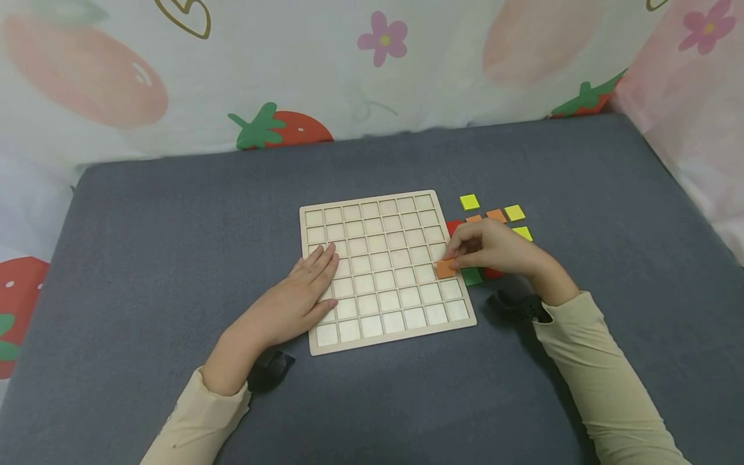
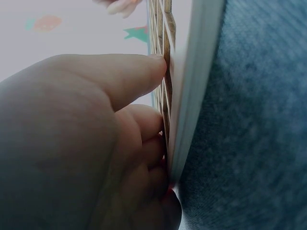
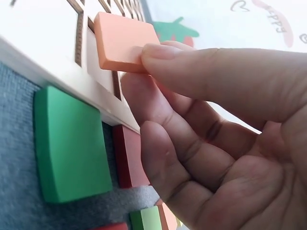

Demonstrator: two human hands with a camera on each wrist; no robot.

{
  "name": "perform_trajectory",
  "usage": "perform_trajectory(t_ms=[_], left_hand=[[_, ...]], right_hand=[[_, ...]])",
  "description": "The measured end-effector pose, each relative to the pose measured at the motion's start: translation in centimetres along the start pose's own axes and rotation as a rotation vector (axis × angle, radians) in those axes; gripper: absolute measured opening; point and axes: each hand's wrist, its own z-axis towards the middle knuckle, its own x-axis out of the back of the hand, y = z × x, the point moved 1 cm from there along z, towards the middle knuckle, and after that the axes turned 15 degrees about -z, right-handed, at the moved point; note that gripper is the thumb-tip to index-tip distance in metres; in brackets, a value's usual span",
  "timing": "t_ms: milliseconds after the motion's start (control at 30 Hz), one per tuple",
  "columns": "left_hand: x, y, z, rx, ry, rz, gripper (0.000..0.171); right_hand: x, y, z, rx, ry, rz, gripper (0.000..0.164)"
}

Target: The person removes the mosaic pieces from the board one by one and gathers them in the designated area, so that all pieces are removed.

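Note:
A square wooden grid board (image 1: 392, 334) with rows of shallow square cells lies on the table. My right hand (image 1: 494, 248) pinches an orange square tile (image 1: 445, 268) between thumb and fingers. In the right wrist view the orange tile (image 3: 125, 40) is tilted over a cell beside the board's rim. My left hand (image 1: 302, 294) lies with straight fingers across the board's left edge. In the left wrist view its thumb (image 2: 139, 76) touches the grid. A green tile (image 3: 72, 146) and a dark red tile (image 3: 132, 155) lie on the cloth below the right hand.
Right of the board lie loose tiles: a yellow tile (image 1: 469, 202), an orange tile (image 1: 496, 216), a red tile (image 1: 453, 227) and several others, some partly hidden by the right hand. Grey cloth (image 1: 174, 245) covers the table. A patterned curtain (image 1: 430, 84) hangs behind it.

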Motion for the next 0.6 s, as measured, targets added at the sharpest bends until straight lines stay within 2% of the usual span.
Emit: perform_trajectory(t_ms=[167, 400, 600], left_hand=[[-0.01, 0.01, 0.0, -0.001, 0.0, -0.002, 0.065], [-0.04, 0.02, 0.02, -0.002, -0.001, 0.0, 0.065], [-0.07, 0.04, 0.0, -0.001, -0.001, -0.004, 0.065]], right_hand=[[0.25, 0.1, -0.19, -0.028, -0.018, 0.006, 0.011], [0.48, 0.53, -0.33, -0.017, -0.025, 0.024, 0.011], [0.82, 0.5, -0.63, -0.04, -0.026, 0.021, 0.011]])
